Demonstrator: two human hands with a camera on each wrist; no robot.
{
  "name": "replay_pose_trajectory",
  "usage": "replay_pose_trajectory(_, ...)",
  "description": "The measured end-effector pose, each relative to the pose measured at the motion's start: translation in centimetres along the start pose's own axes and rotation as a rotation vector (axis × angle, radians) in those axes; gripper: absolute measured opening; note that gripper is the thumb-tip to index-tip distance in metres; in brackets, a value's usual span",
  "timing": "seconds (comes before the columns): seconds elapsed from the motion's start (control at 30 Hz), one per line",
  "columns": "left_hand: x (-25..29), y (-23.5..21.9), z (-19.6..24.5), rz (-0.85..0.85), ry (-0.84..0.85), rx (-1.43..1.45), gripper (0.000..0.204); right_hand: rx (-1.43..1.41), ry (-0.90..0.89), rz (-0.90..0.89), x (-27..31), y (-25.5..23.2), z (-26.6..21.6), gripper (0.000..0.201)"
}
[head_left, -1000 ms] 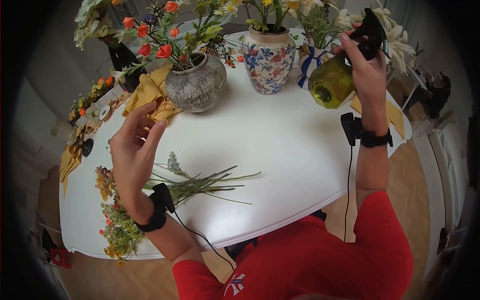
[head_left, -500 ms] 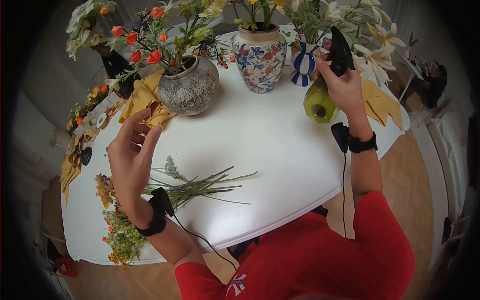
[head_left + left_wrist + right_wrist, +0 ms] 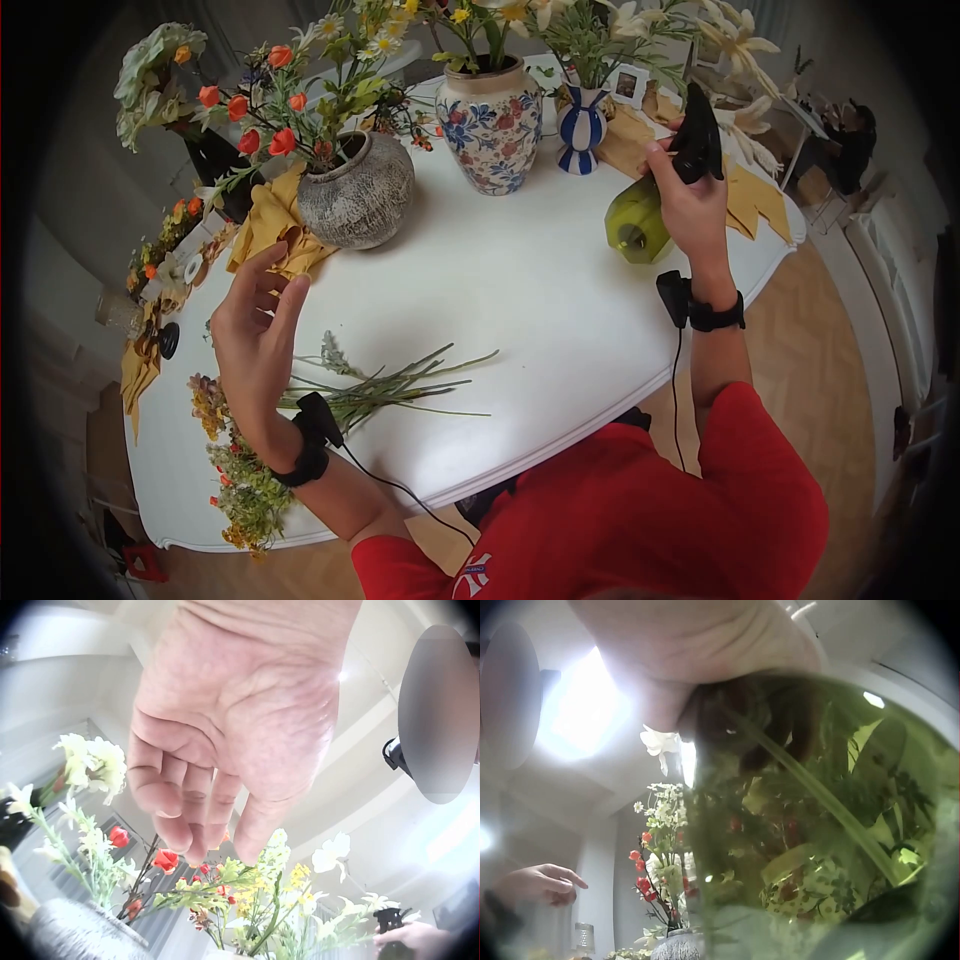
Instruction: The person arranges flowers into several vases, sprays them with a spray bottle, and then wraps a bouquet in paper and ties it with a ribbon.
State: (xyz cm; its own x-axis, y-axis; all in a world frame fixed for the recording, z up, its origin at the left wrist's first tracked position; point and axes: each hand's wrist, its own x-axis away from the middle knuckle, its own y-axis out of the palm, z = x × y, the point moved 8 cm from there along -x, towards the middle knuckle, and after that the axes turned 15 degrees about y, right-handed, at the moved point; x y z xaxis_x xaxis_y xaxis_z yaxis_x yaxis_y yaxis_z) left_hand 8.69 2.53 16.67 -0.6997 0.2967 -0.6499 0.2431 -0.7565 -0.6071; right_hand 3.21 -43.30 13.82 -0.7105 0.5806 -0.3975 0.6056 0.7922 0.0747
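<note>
White table (image 3: 540, 300) is filling most of the head view, its near edge curving along the person's front. Right hand (image 3: 695, 215) is gripping the green spray bottle (image 3: 628, 222), fingers clamping round its neck just under the black spray head (image 3: 699, 140); bottle is tilting over the right part of the table, inward from the right edge. Left hand (image 3: 255, 330) is hovering over the left side, fingers curving loosely and bunching close together, thumb sitting slightly apart.

Stems (image 3: 400, 385) are lying between the left hand and the near edge, flower heads (image 3: 250, 490) spilling toward the near left corner. Toward the far edge, grey vase (image 3: 357, 195), floral vase (image 3: 490, 130) and striped vase (image 3: 581, 130) are standing upright, all holding flowers. Yellow cloth (image 3: 270, 220) is bunching beside the grey vase; another cloth (image 3: 750, 200) is lying by the right edge.

Room: wooden floor (image 3: 780, 380) is showing past the right edge, a person in dark clothes (image 3: 850, 145) is sitting in the right background, bright light (image 3: 585, 705) is glaring overhead in the right wrist view
</note>
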Motion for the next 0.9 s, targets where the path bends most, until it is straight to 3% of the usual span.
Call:
replay_pose_trajectory(0.3, 0.1, 0.4, 0.1, -0.013, 0.007, 0.009, 0.037, 0.061, -0.017, 0.042, -0.7, -1.8, 0.1, 0.033)
replay_pose_trajectory(0.43, 0.0, 0.5, 0.4, -0.035, 0.008, -0.002, 0.037, 0.524, 0.005, 0.135, -1.5, -2.6, 1.1, 0.036)
replay_pose_trajectory(0.63, 0.1, 0.7, 0.4, -0.045, -0.01, 0.019, 0.038, 0.682, 0.045, 0.1, -2.1, -1.6, 1.9, 0.037)
replay_pose_trajectory(0.73, 0.0, 0.6, 0.4, -0.048, -0.014, 0.007, 0.038, 0.667, 0.031, 0.017, -2.5, -0.6, 2.8, 0.035)
replay_pose_trajectory(0.83, 0.0, 0.6, 0.3, -0.047, -0.007, 0.014, 0.038, 0.209, 0.229, -0.229, -2.8, 1.1, 4.9, 0.032)
replay_pose_trajectory(0.9, 0.0, 0.5, 0.4, -0.051, -0.016, 0.014, 0.038, 0.186, 0.268, -0.276, -2.9, 1.9, 5.0, 0.031)
